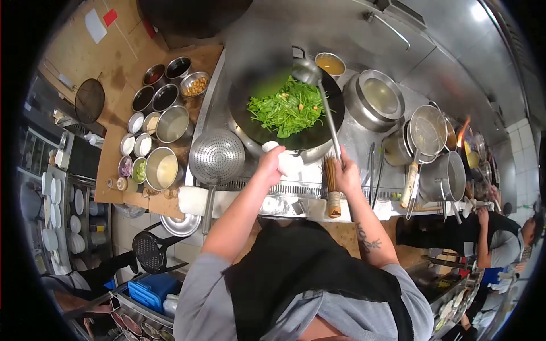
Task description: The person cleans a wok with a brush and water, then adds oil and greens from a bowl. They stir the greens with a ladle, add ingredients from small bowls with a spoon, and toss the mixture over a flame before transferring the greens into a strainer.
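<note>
A black wok (239,116) sits on the stove with a heap of chopped leafy greens (290,108) in it, some pale brown pieces among them. My left hand (272,165) is closed on a folded white cloth (290,165) at the wok's near edge; whether it also grips the wok's handle is hidden. In my right hand (347,175) is the long handle of a metal ladle (307,71), whose bowl hangs over the wok's far right side. A bamboo brush (330,187) lies right beside that hand. A grey and green blur covers the wok's upper left.
Left of the wok are a perforated strainer (217,156) and several metal pots and bowls of ingredients (162,167). A bowl of yellow liquid (330,65), stacked metal basins (375,102) and a wire-mesh strainer (428,131) stand to the right. Another person (500,241) works at far right, near a flame.
</note>
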`<state>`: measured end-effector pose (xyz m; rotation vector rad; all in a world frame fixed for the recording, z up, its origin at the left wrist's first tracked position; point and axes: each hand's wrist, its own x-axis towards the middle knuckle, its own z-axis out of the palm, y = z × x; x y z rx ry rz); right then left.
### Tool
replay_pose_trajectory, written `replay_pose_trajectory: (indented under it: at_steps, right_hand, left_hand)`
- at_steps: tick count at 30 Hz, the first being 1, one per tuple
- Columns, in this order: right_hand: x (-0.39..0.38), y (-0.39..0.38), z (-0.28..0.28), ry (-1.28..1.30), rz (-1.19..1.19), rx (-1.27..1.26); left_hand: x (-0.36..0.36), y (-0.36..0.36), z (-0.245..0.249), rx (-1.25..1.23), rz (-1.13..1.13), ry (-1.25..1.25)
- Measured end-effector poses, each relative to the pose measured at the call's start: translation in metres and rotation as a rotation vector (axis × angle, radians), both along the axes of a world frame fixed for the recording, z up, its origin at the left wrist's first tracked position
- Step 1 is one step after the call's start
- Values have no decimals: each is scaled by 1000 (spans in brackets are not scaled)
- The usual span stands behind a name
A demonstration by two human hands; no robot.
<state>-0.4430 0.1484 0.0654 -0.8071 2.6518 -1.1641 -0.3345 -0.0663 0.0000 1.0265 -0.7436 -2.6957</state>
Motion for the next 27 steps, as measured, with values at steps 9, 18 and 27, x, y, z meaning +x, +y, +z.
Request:
replay_pose_trajectory:
  at_steps: [9,18,27]
  right_hand:
    - [16,53,6,-142,129,122]
    - [53,208,185,-369,394,422]
    - [28,81,8,35,192,300]
  left_hand:
    - [-12,-32,-6,197,-218,-45]
    - [118,104,78,54,136,-164]
    - [56,48,7,-39,68,-141]
